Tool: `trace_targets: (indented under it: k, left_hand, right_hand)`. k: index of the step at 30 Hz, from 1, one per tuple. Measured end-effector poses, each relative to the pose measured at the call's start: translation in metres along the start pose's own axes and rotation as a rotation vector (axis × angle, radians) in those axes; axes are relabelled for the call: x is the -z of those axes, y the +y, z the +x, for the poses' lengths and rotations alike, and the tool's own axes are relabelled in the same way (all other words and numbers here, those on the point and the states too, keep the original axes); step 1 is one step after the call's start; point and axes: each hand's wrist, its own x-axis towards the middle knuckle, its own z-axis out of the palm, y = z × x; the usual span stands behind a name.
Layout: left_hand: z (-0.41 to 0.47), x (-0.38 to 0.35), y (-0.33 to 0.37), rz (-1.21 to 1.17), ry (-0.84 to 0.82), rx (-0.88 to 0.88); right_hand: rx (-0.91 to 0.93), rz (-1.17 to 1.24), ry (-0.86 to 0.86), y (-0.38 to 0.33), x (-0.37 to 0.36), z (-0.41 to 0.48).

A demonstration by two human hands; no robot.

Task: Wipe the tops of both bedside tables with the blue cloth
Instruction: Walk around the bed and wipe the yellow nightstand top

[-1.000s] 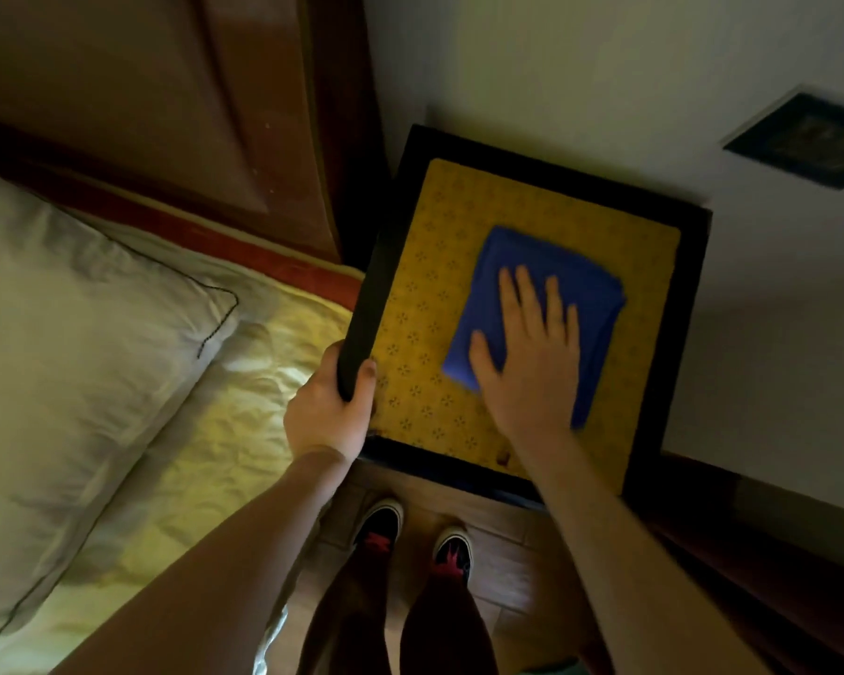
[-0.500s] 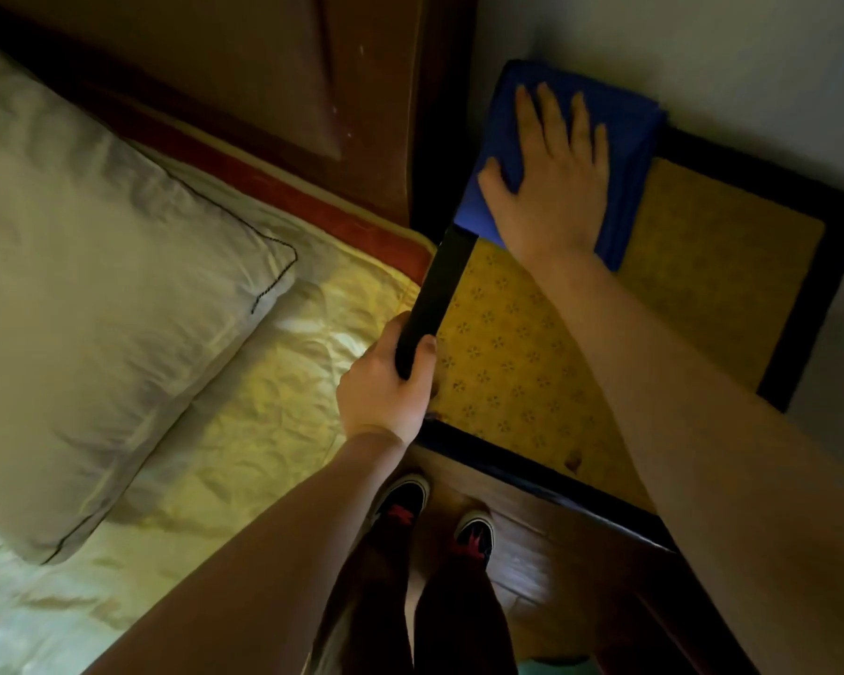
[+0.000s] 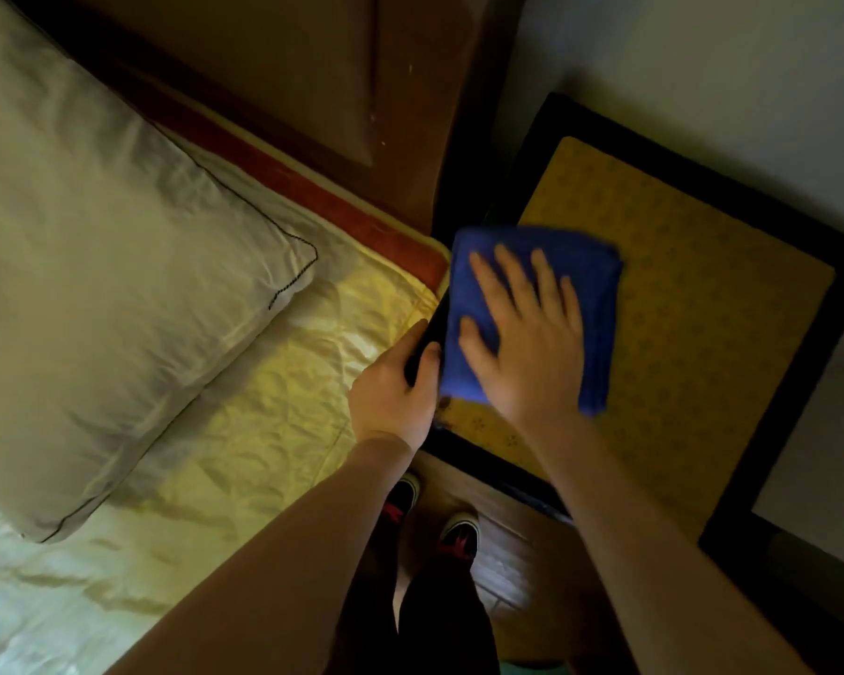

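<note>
Where the blue cloth [image 3: 532, 304] sat at the far corner of the bedside table [image 3: 702, 333] half a second ago, pressed up against the wall, it has now been drawn back to the table's near-left part, close beside the bed. The right hand [image 3: 527, 343] lies flat on top of it, fingers spread and palm down, pressing the folded cloth against the yellow patterned top; the hand is not clenched around anything, only laid open on the fabric. The hand and cloth look smeared with motion. The cloth's left edge hangs over the table's dark border, and its far edge reaches just past the fingertips.

Just to the left of that hand, touching the cloth's edge, the left hand [image 3: 395, 387] is clamped on the table's black frame, thumb on top and fingers wrapped under the side, as it was in the 2 earlier views. The 2 hands are now nearly side by side, whereas before the right one reached well beyond the left.

Left of the gripping hand spreads the yellow bedsheet [image 3: 274, 406], with a pale pillow [image 3: 98, 285] further left. Beyond both hands rises the brown wooden headboard [image 3: 313, 80]. Below the wrists, 2 dark shoes [image 3: 434, 518] with red marks stand on the wooden floor.
</note>
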Motion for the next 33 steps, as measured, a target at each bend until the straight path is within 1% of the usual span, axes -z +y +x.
trace_targets:
  k: [3, 5, 6, 7, 9, 14, 16, 18, 20, 22, 24, 26, 29, 31, 33]
  left_hand:
    - [0.0, -0.001, -0.003, 0.007, 0.0, 0.005]
    - [-0.002, 0.0, -0.002, 0.005, 0.005, 0.014]
    - [-0.002, 0.0, 0.0, 0.002, 0.005, 0.019]
    - [-0.003, 0.001, 0.001, 0.001, -0.001, 0.02]
    - [-0.004, 0.003, 0.003, 0.002, -0.005, 0.0]
    - [-0.004, 0.001, 0.004, 0.033, -0.005, 0.013]
    - [-0.005, 0.001, 0.004, 0.043, 0.002, 0.022]
    - [-0.004, 0.001, 0.005, 0.053, 0.011, 0.026]
    - [-0.004, 0.0, 0.005, 0.063, 0.022, 0.03]
    - [-0.004, -0.001, 0.006, 0.074, 0.027, 0.025]
    - [-0.005, -0.001, 0.006, 0.08, 0.032, 0.014]
    - [-0.007, 0.0, 0.006, 0.064, 0.037, 0.012]
    - [-0.01, 0.002, 0.009, 0.054, 0.026, -0.004]
    - [-0.01, 0.002, 0.011, 0.064, 0.014, -0.014]
    - [-0.011, 0.003, 0.013, 0.067, 0.01, -0.019]
  right_hand:
    - [-0.03, -0.01, 0.055, 0.014, 0.01, 0.093]
    - [-0.054, -0.01, 0.043, 0.02, 0.016, 0.125]
    - [-0.059, -0.013, 0.043, 0.021, 0.017, 0.126]
    - [-0.063, -0.015, 0.052, 0.021, 0.017, 0.115]
    - [-0.086, -0.016, 0.063, 0.019, 0.012, 0.062]
    - [-0.253, -0.009, -0.033, 0.019, -0.006, -0.135]
    - [-0.283, 0.005, -0.055, 0.024, -0.01, -0.163]
    - [-0.308, 0.027, -0.018, 0.04, -0.007, -0.133]
    - [-0.351, 0.018, 0.073, 0.061, 0.001, -0.076]
    - [-0.428, 0.039, 0.151, 0.099, 0.015, -0.009]
    - [-0.479, 0.059, 0.158, 0.134, 0.029, 0.04]
    - [-0.446, 0.066, 0.136, 0.148, 0.033, 0.055]
    - [-0.415, 0.05, 0.181, 0.14, 0.024, 0.009]
    - [-0.47, 0.059, 0.202, 0.126, 0.016, -0.052]
    - [-0.541, 0.087, 0.177, 0.11, 0.008, -0.118]
